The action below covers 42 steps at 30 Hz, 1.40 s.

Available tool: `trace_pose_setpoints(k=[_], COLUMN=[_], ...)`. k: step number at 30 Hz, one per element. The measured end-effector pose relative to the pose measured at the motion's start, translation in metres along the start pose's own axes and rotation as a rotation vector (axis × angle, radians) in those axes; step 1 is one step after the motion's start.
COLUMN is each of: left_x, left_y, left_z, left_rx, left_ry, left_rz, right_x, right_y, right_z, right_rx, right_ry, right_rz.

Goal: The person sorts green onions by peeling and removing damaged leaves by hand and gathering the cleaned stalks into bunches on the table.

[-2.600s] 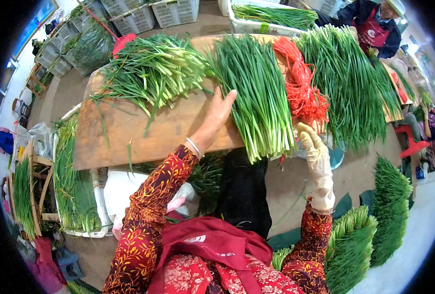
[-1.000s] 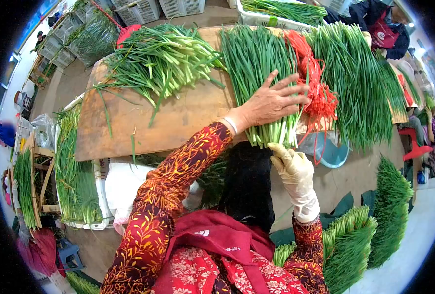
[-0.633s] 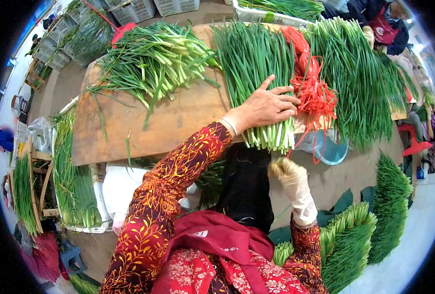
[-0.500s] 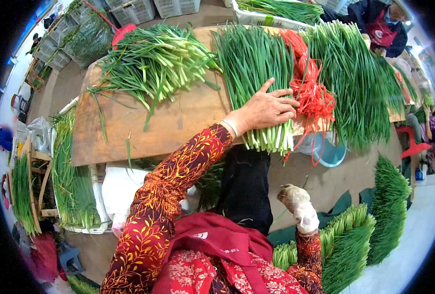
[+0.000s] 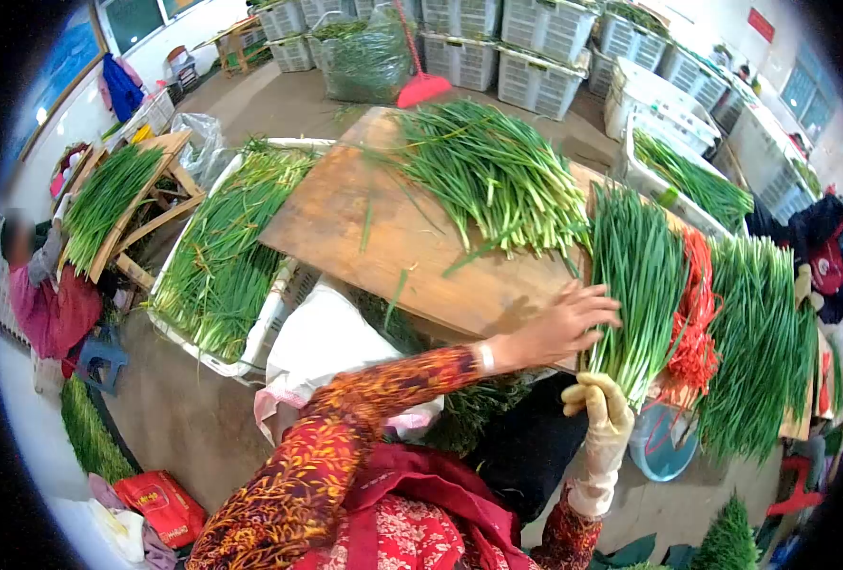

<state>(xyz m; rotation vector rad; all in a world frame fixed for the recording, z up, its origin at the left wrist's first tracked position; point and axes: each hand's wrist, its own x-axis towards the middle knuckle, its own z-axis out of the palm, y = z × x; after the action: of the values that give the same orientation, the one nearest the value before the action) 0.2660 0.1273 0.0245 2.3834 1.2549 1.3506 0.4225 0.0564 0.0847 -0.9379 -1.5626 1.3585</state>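
Observation:
My bare left hand [image 5: 562,328] is stretched out with its fingers apart, beside the left edge of a flattened bunch of garlic chives [image 5: 638,285] on the wooden board [image 5: 412,285]. Below it, my right hand [image 5: 600,404] wears a pale glove and has its fingers bent near the pale stem ends. Whether anything lies within those gloved fingers is hard to make out. A tangle of red ties [image 5: 695,328] lies along the right side of the bunch. Past the ties is another wide bunch of garlic chives [image 5: 754,342].
A loose heap of chives [image 5: 488,171] lies farther back on the board. To the left stands a white crate [image 5: 279,309] of chives, with a white sack [image 5: 322,337] nearer me. A blue bucket [image 5: 667,461] sits below the board's right part. Another person [image 5: 56,304] is at far left.
The view has turned left. My left hand has come off the chives to their left side. My gloved right hand has risen from beside my lap to the stem ends.

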Motion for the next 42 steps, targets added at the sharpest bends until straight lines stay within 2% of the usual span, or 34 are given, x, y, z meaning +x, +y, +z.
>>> trace_pose_setpoints(k=[3, 5, 6, 8, 10, 11, 12, 13, 15, 17, 19, 21, 22, 23, 25, 28, 29, 32, 33, 35, 36, 37, 38, 39, 40, 41, 42], left_x=[-0.063, -0.094, -0.103, -0.115, -0.120, -0.123, -0.128, -0.132, -0.138, -0.139, -0.140, -0.138, -0.133, -0.133, -0.132, -0.132, -0.131, -0.128, -0.127, -0.136, -0.141, -0.140, -0.140, -0.141, -0.143, -0.145, -0.151], left_y=[-0.013, -0.012, -0.011, -0.011, -0.017, -0.021, -0.028, -0.033, -0.040, -0.044, -0.047, -0.051, -0.047, -0.048, -0.046, -0.041, -0.041, -0.032, -0.030, -0.044, -0.052, -0.053, -0.051, -0.054, -0.056, -0.058, -0.062], left_z=[-0.046, -0.074, -0.087, -0.111, -0.127, -0.134, -0.138, -0.141, -0.147, -0.149, -0.148, -0.144, -0.147, -0.148, -0.147, -0.139, -0.137, -0.139, -0.141, -0.135, -0.135, -0.140, -0.144, -0.149, -0.155, -0.159, -0.162], left_rx=[-0.070, -0.146, -0.148, -0.305, -0.280, -0.251, -0.412, -0.415, -0.666, -0.784, -0.902, -1.108, -1.141, -1.146, -1.303, -1.288, -1.290, -1.240, -1.201, -1.202, -1.199, -1.197, -1.250, -1.251, -1.234, -1.215, -1.255], left_ry=[0.000, 0.076, 0.084, 0.125, 0.205, 0.281, 0.293, 0.298, 0.377, 0.446, 0.514, 0.622, 0.640, 0.641, 0.537, 0.529, 0.525, 0.530, 0.548, 0.584, 0.626, 0.668, 0.739, 0.738, 0.830, 0.921, 0.904], left_rz=[-0.180, -0.320, -0.324, -0.578, -0.611, -0.640, -0.735, -0.733, -0.842, -0.870, -0.911, -0.918, -0.941, -0.958, -0.916, -0.964, -0.958, -0.969, -0.992, -0.955, -0.982, -1.010, -0.923, -0.923, -0.923, -0.919, -0.890], right_x=[0.032, 0.057, 0.071, 0.099, 0.129, 0.148, 0.158, 0.163, 0.171, 0.174, 0.156, 0.134, 0.118, 0.106, 0.093, 0.086, 0.088, 0.092, 0.092, 0.087, 0.079, 0.070, 0.057, 0.049, 0.040, 0.019, 0.026], right_y=[0.002, 0.009, 0.012, 0.010, 0.016, 0.032, 0.039, 0.045, 0.055, 0.075, 0.055, 0.040, 0.035, 0.036, 0.042, 0.039, 0.046, 0.070, 0.069, 0.067, 0.056, 0.042, 0.055, 0.049, 0.043, 0.090, 0.048], right_z=[0.033, 0.060, 0.075, 0.110, 0.140, 0.152, 0.161, 0.165, 0.173, 0.172, 0.177, 0.178, 0.177, 0.175, 0.172, 0.179, 0.178, 0.181, 0.179, 0.176, 0.173, 0.167, 0.162, 0.158, 0.152, 0.138, 0.146], right_rx=[-0.007, -0.164, -0.286, -0.521, -0.636, -0.855, -1.074, -1.079, -1.279, -1.245, -1.031, -1.014, -0.874, -0.731, -0.697, -0.280, -0.278, 0.073, 0.073, -0.277, -0.246, -0.349, -0.307, -0.454, -0.599, -0.622, -0.775], right_ry=[-0.110, -0.206, -0.226, -0.246, -0.246, -0.232, -0.216, -0.218, -0.244, -0.243, -0.239, -0.317, -0.356, -0.387, -0.417, -0.347, -0.340, -0.288, -0.290, -0.212, -0.257, -0.370, -0.530, -0.879, -1.228, -1.384, -1.399], right_rz=[0.036, -0.072, -0.152, -0.229, -0.222, -0.266, -0.312, -0.315, -0.350, -0.426, -0.239, -0.151, -0.047, 0.058, 0.049, 0.279, 0.274, 0.266, 0.262, 0.052, 0.128, 0.154, 0.027, -0.042, -0.112, -0.105, -0.002])
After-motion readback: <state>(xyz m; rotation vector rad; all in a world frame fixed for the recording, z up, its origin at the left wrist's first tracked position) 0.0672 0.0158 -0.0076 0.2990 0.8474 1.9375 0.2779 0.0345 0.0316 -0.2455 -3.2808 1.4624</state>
